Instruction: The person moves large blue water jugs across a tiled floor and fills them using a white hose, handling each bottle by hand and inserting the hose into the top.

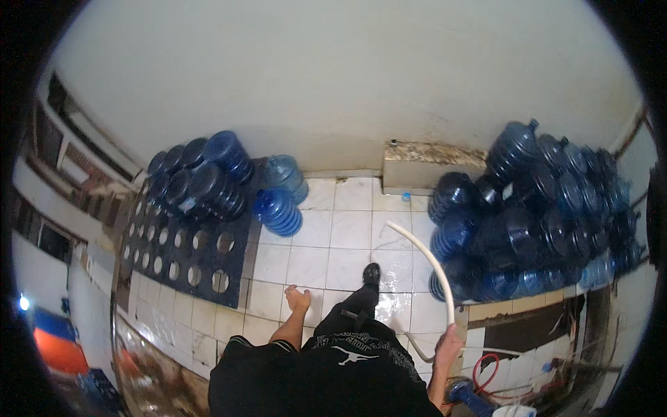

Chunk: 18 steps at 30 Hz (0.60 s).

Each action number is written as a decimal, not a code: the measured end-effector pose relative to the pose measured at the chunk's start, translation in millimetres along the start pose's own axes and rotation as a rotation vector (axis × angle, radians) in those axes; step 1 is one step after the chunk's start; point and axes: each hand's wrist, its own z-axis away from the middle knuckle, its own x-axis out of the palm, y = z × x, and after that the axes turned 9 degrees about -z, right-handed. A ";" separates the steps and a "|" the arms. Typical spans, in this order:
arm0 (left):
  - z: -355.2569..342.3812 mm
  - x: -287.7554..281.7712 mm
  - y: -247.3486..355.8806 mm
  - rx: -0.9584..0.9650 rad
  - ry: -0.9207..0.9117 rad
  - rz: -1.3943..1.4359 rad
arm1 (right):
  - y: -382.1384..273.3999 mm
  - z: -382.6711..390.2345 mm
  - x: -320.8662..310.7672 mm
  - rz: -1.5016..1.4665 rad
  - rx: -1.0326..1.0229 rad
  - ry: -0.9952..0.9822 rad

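My right hand [448, 343] grips a white hose [434, 263] at my right side. The hose arcs up and away over the wet white floor tiles [326, 243], and its free end hangs near a stack of big blue water jugs [528, 208]. My left hand [297, 299] is held out in front of me above the tiles with nothing in it and its fingers loosely apart. One of my feet, in a dark shoe [372, 273], is stepped forward between the two hands.
A second pile of blue jugs [208, 182] lies at the back left, beside a dark blue panel with round holes [184, 250]. A stained concrete ledge [432, 165] sits against the pale wall. A red hose loop [486, 368] and a blue fitting [472, 399] lie at my lower right.
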 end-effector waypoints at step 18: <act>-324.3 -19.7 -15.6 0.125 -0.091 0.071 | -85.6 15.7 358.9 0.261 -0.192 -0.465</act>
